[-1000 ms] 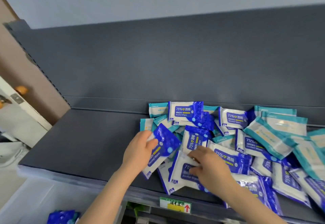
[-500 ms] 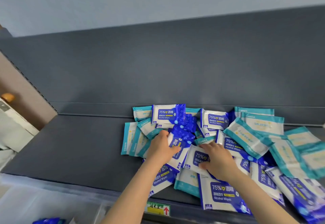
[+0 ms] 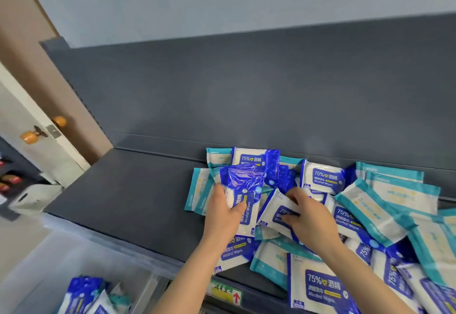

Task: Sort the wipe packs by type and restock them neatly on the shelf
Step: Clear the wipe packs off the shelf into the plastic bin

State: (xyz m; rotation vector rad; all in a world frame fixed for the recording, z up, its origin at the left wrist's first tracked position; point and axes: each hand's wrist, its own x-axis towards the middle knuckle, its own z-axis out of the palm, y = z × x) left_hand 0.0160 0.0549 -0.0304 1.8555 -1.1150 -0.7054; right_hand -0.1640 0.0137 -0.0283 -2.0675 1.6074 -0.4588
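Left hand (image 3: 222, 217) fingers clamped on blue alcohol wipe pack (image 3: 243, 197); right hand (image 3: 308, 220) fingers curled gripping another blue pack (image 3: 277, 212) on shelf (image 3: 128, 197).

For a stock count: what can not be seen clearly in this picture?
Head view:
- pile: right side cut off by the frame edge.
- teal packs: print too faint to read.
- blue packs in the left hand and right hand: labels partly covered.
- packs in the bin: cut off by the bottom edge.
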